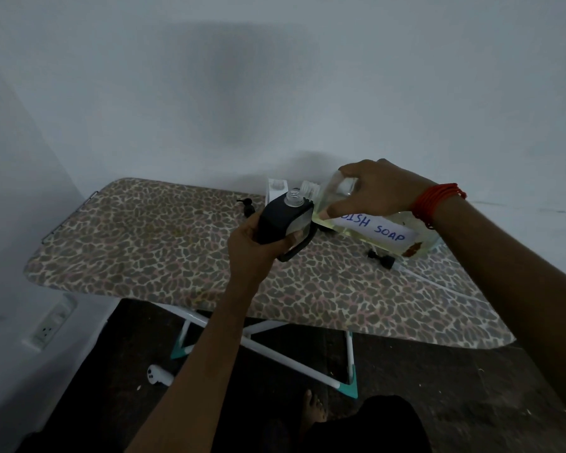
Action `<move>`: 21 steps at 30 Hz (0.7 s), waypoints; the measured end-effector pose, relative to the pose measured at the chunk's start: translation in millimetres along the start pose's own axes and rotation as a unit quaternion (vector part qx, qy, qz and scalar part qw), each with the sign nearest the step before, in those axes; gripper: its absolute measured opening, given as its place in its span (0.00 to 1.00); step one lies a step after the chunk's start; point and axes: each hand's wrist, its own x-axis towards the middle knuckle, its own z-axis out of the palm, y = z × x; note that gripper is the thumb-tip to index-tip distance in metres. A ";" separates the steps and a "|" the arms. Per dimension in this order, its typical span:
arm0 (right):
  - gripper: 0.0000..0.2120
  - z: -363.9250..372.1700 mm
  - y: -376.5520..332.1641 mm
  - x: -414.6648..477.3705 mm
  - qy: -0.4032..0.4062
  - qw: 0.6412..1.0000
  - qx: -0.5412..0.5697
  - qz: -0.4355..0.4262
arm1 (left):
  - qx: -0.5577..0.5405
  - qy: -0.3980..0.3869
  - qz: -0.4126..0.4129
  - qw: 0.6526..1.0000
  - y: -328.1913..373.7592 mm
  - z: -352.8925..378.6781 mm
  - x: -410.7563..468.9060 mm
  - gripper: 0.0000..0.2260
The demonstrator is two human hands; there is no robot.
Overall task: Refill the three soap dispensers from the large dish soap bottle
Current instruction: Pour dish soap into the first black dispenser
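My left hand (258,243) grips a black soap dispenser (283,220) with its pump off and its clear threaded neck open, tilted above the board. My right hand (376,191) holds the large clear dish soap bottle (373,223), which lies tipped toward the dispenser's neck; it holds yellowish liquid and bears a white label reading "DISH SOAP". Behind them stand two white dispensers (276,188) with open clear necks, partly hidden. A black pump head (249,206) stands to the left on the board, and another pump with its tube (381,256) lies under the big bottle.
Everything rests on a leopard-print ironing board (164,250) with white and teal legs, set against a white wall. A white object (157,376) lies on the dark floor below, a wall socket (51,325) is at the lower left, and my bare foot (314,410) shows beneath.
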 end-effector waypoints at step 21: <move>0.27 32.2 14.2 -11.9 0.101 0.950 0.291 -0.047 | -0.017 -0.031 0.027 0.999 23.6 -11.5 13.4 0.21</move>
